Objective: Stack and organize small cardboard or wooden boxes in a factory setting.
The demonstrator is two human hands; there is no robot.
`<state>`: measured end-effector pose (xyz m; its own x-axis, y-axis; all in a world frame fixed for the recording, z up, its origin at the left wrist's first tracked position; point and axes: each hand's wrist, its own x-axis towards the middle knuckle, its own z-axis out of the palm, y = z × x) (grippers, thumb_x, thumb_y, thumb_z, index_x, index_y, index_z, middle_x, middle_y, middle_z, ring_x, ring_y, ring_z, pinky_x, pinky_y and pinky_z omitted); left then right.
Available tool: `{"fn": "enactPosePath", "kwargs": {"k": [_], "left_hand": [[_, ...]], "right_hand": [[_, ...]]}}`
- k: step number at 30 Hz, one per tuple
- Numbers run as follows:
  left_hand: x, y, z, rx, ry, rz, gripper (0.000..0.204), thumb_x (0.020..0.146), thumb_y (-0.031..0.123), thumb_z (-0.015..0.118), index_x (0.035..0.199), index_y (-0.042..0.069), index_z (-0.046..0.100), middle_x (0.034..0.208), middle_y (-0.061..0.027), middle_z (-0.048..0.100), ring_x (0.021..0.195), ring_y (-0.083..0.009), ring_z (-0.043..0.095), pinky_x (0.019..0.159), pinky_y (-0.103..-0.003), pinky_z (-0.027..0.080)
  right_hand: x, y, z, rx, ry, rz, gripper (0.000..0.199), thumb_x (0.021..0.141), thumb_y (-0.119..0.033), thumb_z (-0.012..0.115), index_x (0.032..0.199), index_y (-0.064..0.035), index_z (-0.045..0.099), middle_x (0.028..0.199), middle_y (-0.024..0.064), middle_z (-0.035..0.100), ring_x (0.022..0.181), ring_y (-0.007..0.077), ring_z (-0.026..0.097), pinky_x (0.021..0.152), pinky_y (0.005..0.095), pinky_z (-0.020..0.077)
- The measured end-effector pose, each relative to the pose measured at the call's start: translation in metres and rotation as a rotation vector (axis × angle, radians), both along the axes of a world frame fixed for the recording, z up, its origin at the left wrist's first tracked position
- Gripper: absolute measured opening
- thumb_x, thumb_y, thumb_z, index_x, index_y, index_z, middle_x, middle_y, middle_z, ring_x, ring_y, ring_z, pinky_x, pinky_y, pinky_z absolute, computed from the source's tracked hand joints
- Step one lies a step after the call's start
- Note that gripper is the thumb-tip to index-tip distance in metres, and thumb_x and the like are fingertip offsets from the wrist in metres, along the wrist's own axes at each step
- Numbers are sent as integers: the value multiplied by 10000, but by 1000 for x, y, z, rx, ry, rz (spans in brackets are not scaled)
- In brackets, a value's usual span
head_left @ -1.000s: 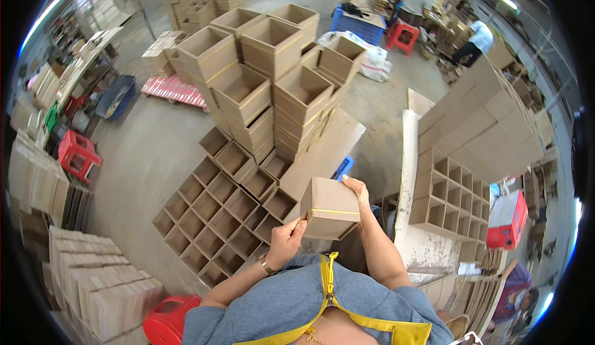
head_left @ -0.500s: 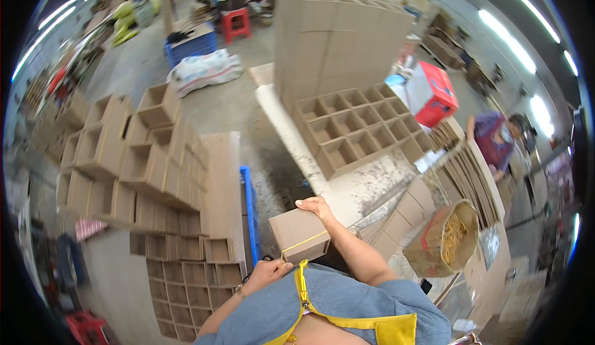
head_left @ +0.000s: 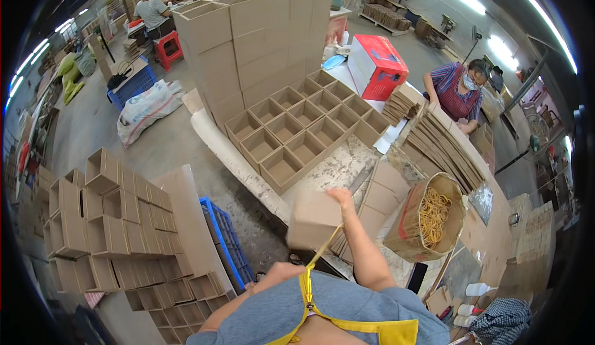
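My right hand point(head_left: 342, 204) grips the far right edge of a small brown cardboard box point(head_left: 313, 220), blurred by motion, in front of my body. From the box a yellow rubber band point(head_left: 326, 243) stretches toward my chest. At its near end, beside the yellow zip, my left hand point(head_left: 284, 274) is closed on it; its fingertips are partly blurred. Just beyond the box, on the worktable point(head_left: 248, 168), lies a block of open cardboard boxes point(head_left: 285, 128) in rows, with a tall stack of boxes point(head_left: 263, 44) behind it.
A carton of rubber bands point(head_left: 396, 224) stands at right, near flat cardboard sheets point(head_left: 443, 150). Behind is a red-and-white box point(head_left: 378, 66). A co-worker point(head_left: 455, 94) works across the table. More boxes point(head_left: 118, 221) are piled at left, beside a blue crate point(head_left: 226, 240).
The view has turned right. The box and my right hand have moved right, away from my left hand. The band, earlier around the box, now stretches out toward me.
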<state>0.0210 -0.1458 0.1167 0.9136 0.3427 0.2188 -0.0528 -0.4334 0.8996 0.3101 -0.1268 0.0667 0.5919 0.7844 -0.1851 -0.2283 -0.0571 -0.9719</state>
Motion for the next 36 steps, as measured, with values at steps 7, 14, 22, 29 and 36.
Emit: {"fn": "enactPosePath", "kwargs": {"k": [7, 14, 22, 29, 36], "left_hand": [[2, 18, -4, -522, 193, 326, 279, 892, 265, 547, 787, 10, 589, 635, -28, 576, 594, -69, 518, 547, -251, 435], [-5, 58, -79, -491, 467, 668, 350, 912, 306, 519, 673, 50, 533, 605, -7, 571, 527, -53, 525, 464, -219, 410], [21, 44, -77, -425, 700, 681, 330, 880, 302, 556, 704, 24, 571, 550, -54, 564, 502, -102, 531, 473, -278, 408], [15, 44, -112, -504, 848, 416, 126, 827, 135, 536, 860, 23, 581, 703, -72, 623, 607, -132, 576, 578, -280, 463], [59, 70, -63, -527, 842, 236, 108, 814, 91, 505, 868, 22, 570, 678, -67, 602, 622, -144, 562, 613, -280, 452]], "right_hand": [[143, -21, 20, 198, -58, -381, 187, 759, -180, 683, 663, -49, 590, 671, -10, 575, 618, 96, 516, 574, 252, 423], [169, 22, 13, -211, -1268, -57, 154, 748, -156, 649, 695, -49, 552, 688, 88, 547, 750, 267, 524, 971, 480, 306], [191, 35, -75, -172, -1460, -162, 135, 735, -124, 650, 749, -41, 545, 780, 115, 559, 871, 317, 520, 995, 540, 296], [222, 52, -79, -88, -1368, -133, 153, 751, -141, 642, 754, -16, 554, 834, 152, 566, 929, 323, 522, 993, 553, 300], [235, 62, -83, -60, -1357, -174, 167, 739, -155, 661, 751, -24, 559, 824, 145, 571, 937, 306, 539, 991, 552, 315]]}}
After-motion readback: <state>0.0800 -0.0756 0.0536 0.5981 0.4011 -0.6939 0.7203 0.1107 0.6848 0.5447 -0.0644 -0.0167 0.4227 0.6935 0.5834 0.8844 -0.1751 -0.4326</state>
